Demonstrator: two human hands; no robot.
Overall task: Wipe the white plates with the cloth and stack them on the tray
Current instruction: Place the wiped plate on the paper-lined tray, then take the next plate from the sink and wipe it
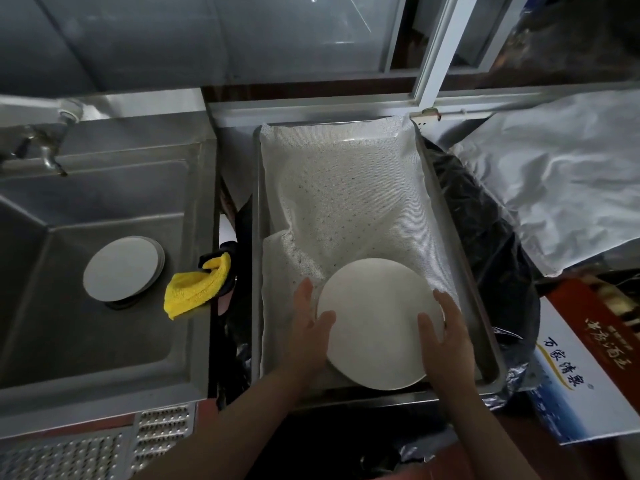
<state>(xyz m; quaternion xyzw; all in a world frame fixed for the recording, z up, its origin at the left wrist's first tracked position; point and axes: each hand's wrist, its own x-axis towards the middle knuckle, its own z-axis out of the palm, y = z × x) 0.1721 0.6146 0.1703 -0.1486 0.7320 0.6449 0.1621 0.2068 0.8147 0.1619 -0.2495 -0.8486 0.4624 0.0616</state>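
Note:
A white plate (pixel 375 323) lies at the near end of the metal tray (pixel 446 216), on a white dotted liner (pixel 339 202); a second plate's edge shows just beneath it. My left hand (pixel 310 327) touches the plate's left rim, thumb on top. My right hand (pixel 445 334) holds its right rim, thumb laid on the plate's face. Both hands have fairly straight fingers. A small stack of white plates (pixel 123 268) sits in the steel sink (pixel 104 202) at left. The yellow cloth (pixel 195 285) hangs over the sink's right edge, held by neither hand.
A tap (pixel 48 157) juts from the sink's back left corner. A black bin bag (pixel 491 237) lies right of the tray, with white plastic sheeting (pixel 561 188) behind it and a printed carton (pixel 581 368) at the near right. Perforated metal (pixel 104 445) sits below the sink.

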